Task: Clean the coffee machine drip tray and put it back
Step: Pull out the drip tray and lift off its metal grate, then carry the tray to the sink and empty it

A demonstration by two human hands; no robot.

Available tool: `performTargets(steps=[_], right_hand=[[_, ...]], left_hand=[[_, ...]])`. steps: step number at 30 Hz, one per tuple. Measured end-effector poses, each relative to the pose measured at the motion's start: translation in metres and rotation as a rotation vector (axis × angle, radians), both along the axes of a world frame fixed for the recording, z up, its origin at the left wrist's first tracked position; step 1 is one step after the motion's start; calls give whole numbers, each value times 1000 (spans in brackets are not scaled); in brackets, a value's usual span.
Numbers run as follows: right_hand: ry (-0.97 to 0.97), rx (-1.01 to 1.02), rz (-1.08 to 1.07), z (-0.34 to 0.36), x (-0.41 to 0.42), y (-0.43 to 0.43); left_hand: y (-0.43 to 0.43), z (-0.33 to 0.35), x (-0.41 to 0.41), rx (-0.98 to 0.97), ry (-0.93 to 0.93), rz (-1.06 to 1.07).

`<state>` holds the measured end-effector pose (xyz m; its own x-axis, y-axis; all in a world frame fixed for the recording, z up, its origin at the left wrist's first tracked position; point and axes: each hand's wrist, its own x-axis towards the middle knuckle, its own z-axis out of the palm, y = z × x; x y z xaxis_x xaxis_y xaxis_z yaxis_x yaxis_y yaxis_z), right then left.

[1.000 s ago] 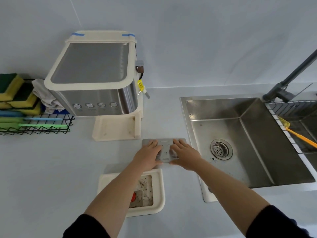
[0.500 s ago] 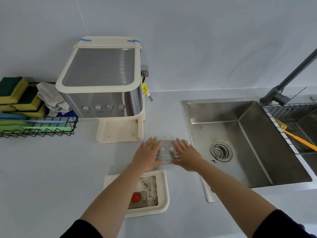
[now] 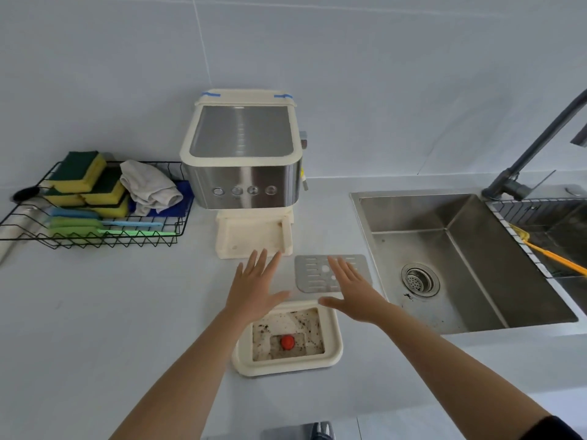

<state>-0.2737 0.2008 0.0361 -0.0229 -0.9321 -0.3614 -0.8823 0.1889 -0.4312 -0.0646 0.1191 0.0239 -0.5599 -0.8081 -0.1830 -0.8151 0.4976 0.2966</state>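
Observation:
The cream drip tray (image 3: 334,331) lies on the counter in front of me, its inside speckled with dark coffee grounds and a red float (image 3: 287,342) in the middle. Its metal grille (image 3: 309,274) lies flat on the counter just behind it. My left hand (image 3: 255,289) hovers with straight spread fingers to the left of the grille, holding nothing. My right hand (image 3: 352,292) is spread above the grille's right part, holding nothing. The coffee machine (image 3: 243,157) stands behind, its cream base (image 3: 251,238) without a tray.
A steel sink (image 3: 460,258) with a drain (image 3: 420,279) lies to the right, a dark faucet (image 3: 533,150) behind it. A black wire rack (image 3: 92,239) at the left holds sponges (image 3: 79,173), a grey cloth (image 3: 149,185) and brushes. An orange-handled brush (image 3: 552,254) lies in the far-right basin.
Both hands have let go of the metal grille, which now lies on the counter, and have drawn back and apart with fingers spread. The camera view has shifted, showing things further right.

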Motion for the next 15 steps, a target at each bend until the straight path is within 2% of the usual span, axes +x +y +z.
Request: performTargets(steps=[6,15], right_hand=[[-62,4,-82,-12,28,30],[-103,29,-153,-32,54,62]], left_hand=[[29,-16,40,91,25,33],[71,-26,61,282,169,132]])
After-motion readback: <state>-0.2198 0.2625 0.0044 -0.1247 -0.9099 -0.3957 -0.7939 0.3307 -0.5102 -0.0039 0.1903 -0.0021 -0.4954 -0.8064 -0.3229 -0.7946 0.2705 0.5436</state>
